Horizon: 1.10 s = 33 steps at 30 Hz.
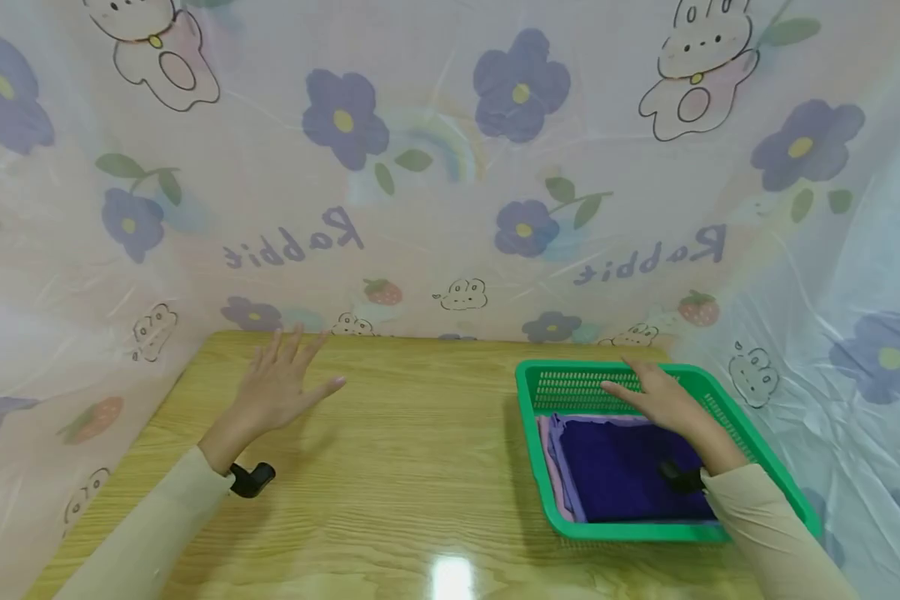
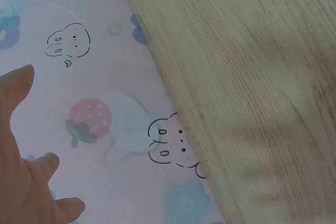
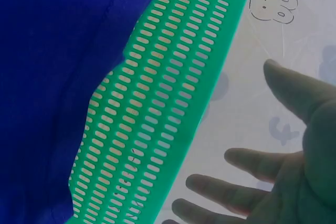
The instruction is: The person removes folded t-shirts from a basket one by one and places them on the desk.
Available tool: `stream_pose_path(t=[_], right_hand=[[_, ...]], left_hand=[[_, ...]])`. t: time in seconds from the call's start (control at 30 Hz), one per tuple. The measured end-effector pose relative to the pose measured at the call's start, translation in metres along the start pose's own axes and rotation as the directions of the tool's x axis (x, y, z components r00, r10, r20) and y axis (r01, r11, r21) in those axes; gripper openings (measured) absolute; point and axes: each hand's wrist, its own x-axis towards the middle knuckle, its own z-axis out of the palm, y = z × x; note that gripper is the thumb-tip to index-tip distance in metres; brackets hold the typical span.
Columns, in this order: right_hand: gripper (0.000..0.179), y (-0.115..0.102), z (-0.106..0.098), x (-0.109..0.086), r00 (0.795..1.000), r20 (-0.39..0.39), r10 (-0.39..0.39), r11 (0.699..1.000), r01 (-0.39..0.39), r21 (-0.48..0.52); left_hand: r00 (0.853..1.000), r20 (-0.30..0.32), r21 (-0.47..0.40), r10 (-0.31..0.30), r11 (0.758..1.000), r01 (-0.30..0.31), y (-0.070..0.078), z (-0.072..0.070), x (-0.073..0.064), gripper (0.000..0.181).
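Pale plastic sheeting [image 1: 420, 192]: what a backdrop, wrapping the rear and both sides in purple flowers, strawberries and cartoon rabbits, with the word "Rabbit" running backwards in two places!
Pale wood-grain desk [image 1: 405, 433]: stretching out below, a bright patch of light gleaming toward the near side.
Green rectangular plastic basket [image 1: 645, 532]: there it sits, on the right of the desk, rows of small slots piercing its walls.
Dark blue-purple folded cloth [image 1: 622, 475]: lying flat inside the basket, top of the pile, and peeking out at its left edge come a lilac cloth [image 1: 566, 471] and a pink cloth [image 1: 551, 467].
Bare left hand [image 1: 273, 387]: up over the left of the desk, well apart from the basket, thumb and fingers fanned wide, grip released!
Bare right hand [image 1: 667, 404]: over the basket's far right part in the head view, thumb out, fingers extended, and this grip is released too.
Small black wrist devices: one at the left cuff [image 1: 253, 481], its partner at the right cuff [image 1: 678, 477], seen against the dark cloth.
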Motion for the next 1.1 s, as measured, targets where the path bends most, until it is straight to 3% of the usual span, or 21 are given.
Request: stream_pose_path(t=[0.5, 1.1], right_hand=[[0.079, 0.013, -0.006, -0.016, 0.999, -0.02, 0.037, 0.999, -0.037, -0.017], [0.068, 0.026, -0.021, -0.03, 0.999, 0.01, 0.051, 0.999, -0.051, -0.009]], left_hand=[[0.994, -0.021, 0.04, 0.104, 0.994, -0.103, 0.032, 0.0, 0.004, 0.094], [0.978, -0.031, 0.014, 0.205, 0.979, -0.205, 0.072, -0.008, 0.013, 0.092]])
